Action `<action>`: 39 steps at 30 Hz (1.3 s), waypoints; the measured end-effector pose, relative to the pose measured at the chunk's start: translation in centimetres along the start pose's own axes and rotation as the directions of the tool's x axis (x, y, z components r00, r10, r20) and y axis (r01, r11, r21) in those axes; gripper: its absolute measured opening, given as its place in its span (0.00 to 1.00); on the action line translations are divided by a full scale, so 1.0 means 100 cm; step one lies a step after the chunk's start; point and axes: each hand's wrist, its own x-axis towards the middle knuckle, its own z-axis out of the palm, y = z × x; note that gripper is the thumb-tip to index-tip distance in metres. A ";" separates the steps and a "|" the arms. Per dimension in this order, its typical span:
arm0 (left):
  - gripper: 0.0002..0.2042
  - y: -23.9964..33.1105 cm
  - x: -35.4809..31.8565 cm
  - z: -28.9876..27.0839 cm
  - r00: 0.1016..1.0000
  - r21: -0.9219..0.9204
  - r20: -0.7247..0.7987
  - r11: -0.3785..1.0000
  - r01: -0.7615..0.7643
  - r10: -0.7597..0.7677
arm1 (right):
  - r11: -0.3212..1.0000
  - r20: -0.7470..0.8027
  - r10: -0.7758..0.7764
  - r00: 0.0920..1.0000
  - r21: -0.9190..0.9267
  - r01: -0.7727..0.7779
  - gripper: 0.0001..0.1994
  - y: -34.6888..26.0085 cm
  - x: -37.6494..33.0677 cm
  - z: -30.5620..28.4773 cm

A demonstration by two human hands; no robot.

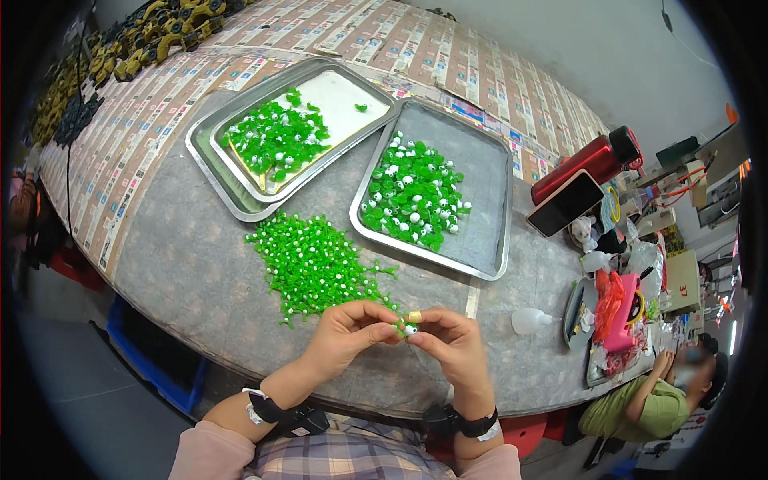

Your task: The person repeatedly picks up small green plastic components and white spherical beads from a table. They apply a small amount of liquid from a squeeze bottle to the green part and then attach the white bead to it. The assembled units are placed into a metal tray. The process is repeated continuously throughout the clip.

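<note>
My left hand (352,334) and my right hand (454,342) meet above the near edge of the table. Both pinch one small green plastic figure piece with a white eyeball-like ball (410,330); the fingers partly cover it. A yellowish band wraps a right fingertip. Just beyond my left hand lies a loose heap of small green pieces with white spots (312,260). Farther off, green and white pieces (416,192) fill part of a metal tray (494,260). More green pieces with white balls (280,136) lie in the stacked trays (252,212) to the left.
On the right are a red bottle (588,164), a phone (565,202), a white squeeze bottle (530,321) and a pink tool (622,312) amid clutter. Another person (664,400) sits at the far right. Yellow and black parts (160,36) pile up far left. A blue crate (152,352) stands below the table.
</note>
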 end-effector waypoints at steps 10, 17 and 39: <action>0.06 0.000 -0.001 0.000 0.997 0.023 -0.073 0.999 0.024 -0.022 | 0.983 -0.122 -0.129 0.984 0.112 0.143 0.09 -0.001 -0.003 0.008; 0.04 -0.003 -0.002 0.000 0.996 0.134 -0.092 0.991 0.003 0.009 | 0.992 -0.121 -0.124 0.985 -0.026 0.122 0.08 -0.003 -0.003 0.013; 0.04 -0.002 -0.005 0.010 0.913 0.798 0.119 0.510 -0.321 0.390 | 0.983 -0.004 0.121 0.993 0.142 -0.119 0.10 0.009 -0.008 -0.003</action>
